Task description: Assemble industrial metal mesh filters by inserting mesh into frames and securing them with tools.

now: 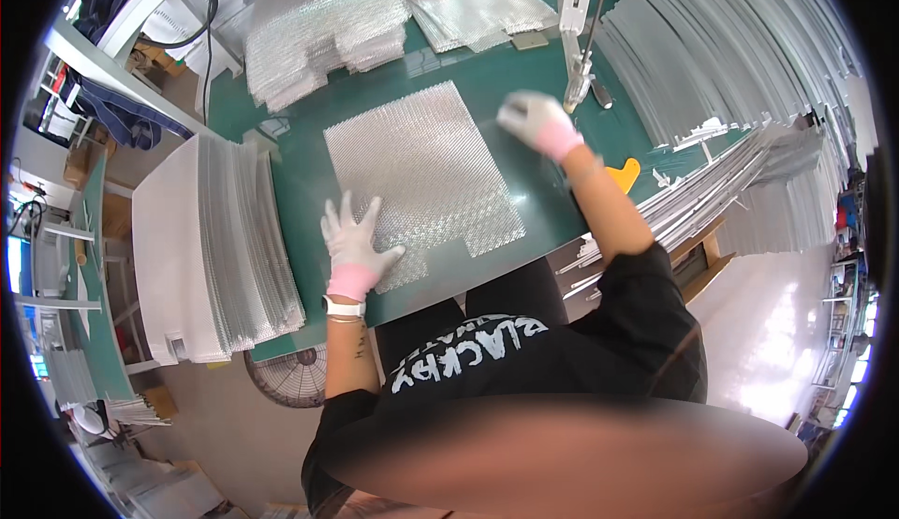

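White lettering is printed on the black shirt. The silvery sheet is laid on the green table, long axis angled away leftward, notch nearward, edge touched by the spread left hand; whether the blurred right hand is closed cannot be told.

Left fingers spread on silvery sheet, right fingers beside it

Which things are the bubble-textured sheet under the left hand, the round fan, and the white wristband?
Bubble-textured sheet [421, 177]: head view, middle of its flat upper surface.
Round fan [288, 379]: head view, the visible part of its grille.
White wristband [344, 307]: head view, middle of the band.
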`<state>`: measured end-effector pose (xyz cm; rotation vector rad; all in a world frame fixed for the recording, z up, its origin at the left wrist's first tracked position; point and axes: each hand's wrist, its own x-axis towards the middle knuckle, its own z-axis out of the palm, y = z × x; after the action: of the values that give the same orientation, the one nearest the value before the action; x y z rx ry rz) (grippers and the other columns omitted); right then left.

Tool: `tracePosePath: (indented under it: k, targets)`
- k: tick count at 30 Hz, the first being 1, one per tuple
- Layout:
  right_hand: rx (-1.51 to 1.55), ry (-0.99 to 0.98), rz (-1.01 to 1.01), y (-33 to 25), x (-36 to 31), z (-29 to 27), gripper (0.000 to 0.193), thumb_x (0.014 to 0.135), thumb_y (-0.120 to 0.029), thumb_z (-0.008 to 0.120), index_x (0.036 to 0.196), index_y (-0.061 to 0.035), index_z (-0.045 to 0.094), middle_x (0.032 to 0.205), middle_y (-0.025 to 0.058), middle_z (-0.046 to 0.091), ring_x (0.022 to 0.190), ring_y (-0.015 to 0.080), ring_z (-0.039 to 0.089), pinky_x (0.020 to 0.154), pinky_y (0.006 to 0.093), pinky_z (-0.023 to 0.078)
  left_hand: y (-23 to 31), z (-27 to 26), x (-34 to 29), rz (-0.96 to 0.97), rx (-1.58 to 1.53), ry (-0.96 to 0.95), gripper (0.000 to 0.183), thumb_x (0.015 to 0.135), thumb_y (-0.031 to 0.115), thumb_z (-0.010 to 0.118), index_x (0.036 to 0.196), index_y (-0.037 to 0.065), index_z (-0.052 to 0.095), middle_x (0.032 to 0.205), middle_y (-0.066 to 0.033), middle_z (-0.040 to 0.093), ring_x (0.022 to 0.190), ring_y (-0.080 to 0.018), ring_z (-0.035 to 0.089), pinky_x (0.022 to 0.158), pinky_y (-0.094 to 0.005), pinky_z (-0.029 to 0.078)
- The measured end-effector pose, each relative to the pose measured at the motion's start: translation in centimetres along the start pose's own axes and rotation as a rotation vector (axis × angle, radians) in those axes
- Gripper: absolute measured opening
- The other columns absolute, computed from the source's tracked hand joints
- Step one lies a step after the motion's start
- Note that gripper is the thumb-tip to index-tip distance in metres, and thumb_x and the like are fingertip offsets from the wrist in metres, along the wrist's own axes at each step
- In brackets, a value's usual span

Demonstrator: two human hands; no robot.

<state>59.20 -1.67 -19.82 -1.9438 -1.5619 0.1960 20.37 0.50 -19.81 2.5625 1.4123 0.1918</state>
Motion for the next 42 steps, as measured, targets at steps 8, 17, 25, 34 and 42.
tracePosePath:
  k: [8,17,25,34,42]
  targets:
    - [-0.258,0.268,0.733,17.7,17.6,5.1,0.079,0.072,-0.054,0.073,0.133,-0.0109,0.049,0.135,0.0160,0.055,0.132,0.0334,0.047,0.110,0.0455,0.035,4.1,-1.7,-5.2,0.003,0.010,-0.050,0.074,0.069,0.040,0.081,0.132,0.011,0.056,0.148,-0.0190,0.035,0.141,-0.0477,0.021,0.115,-0.0618,0.015]
    - [-0.186,0.096,0.358,13.7,11.1,-2.2,0.050,0.073,-0.032,0.075,0.107,0.0028,0.066,0.104,0.0218,0.069,0.103,0.0333,0.066,0.091,0.0376,0.050,1.3,9.6,-17.1,-0.112,-1.251,-0.691,0.020,0.093,0.018,0.063,0.098,-0.001,0.067,0.088,-0.0077,0.065,0.084,-0.0177,0.062,0.081,-0.0308,0.051]
    - [0.690,-0.413,-0.098,-10.4,-19.5,-1.7,0.022,0.084,-0.018,0.069,0.100,-0.0029,0.067,0.092,0.0103,0.063,0.086,0.0204,0.063,0.077,0.0328,0.050,6.2,11.4,-14.5,-0.671,-1.984,-0.324,0.043,0.102,0.034,0.052,0.118,-0.007,0.056,0.113,-0.0185,0.061,0.105,-0.0266,0.061,0.094,-0.0406,0.050]
    - [1.566,-0.483,0.777,-10.5,-31.0,11.1,0.020,0.096,-0.011,0.059,0.113,0.0000,0.063,0.102,0.0063,0.067,0.086,0.0120,0.064,0.076,0.0286,0.056,4.0,14.1,-16.3,0.135,-0.977,-0.046,0.031,0.102,0.000,0.043,0.132,-0.006,0.051,0.112,-0.0191,0.064,0.102,-0.0255,0.067,0.089,-0.0368,0.057]
    - [1.416,-0.460,0.747,-10.8,-29.1,9.8,0.023,0.098,-0.016,0.057,0.113,0.0013,0.060,0.098,0.0066,0.068,0.076,0.0127,0.066,0.070,0.0273,0.056,4.3,13.4,-16.7,0.073,-1.024,-0.065,0.028,0.101,0.004,0.049,0.127,-0.005,0.057,0.107,-0.0159,0.067,0.093,-0.0201,0.068,0.082,-0.0328,0.058]
